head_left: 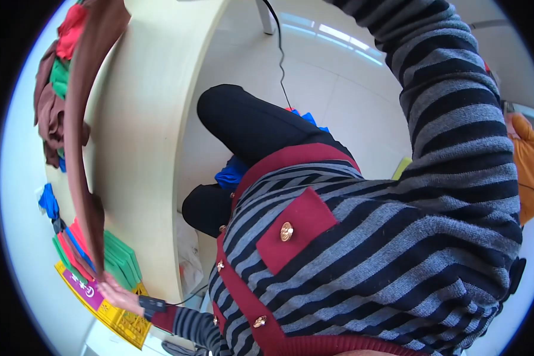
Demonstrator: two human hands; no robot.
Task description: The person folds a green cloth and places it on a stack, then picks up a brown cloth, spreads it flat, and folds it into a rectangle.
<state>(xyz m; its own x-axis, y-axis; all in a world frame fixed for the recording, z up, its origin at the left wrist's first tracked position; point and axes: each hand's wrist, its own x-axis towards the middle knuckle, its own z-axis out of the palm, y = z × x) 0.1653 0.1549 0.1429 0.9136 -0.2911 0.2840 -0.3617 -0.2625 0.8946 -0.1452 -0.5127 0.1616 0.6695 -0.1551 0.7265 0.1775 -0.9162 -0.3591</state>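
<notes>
Left hand [118, 295], 8 o'clock, pinches a long brown fabric strip [77, 124] | strip stretches 8 to 11 o'clock over the pale wood-grain bench [145, 130] | right hand out of view, grip unknown

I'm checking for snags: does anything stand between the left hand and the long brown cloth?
Nothing visible does: the left hand meets one end of the long brown cloth. The folded green cloths show beside that end, not in between.

One hand [120, 295], one long brown cloth [78, 118], one yellow basket [124, 322], one pale table [145, 107]
</notes>
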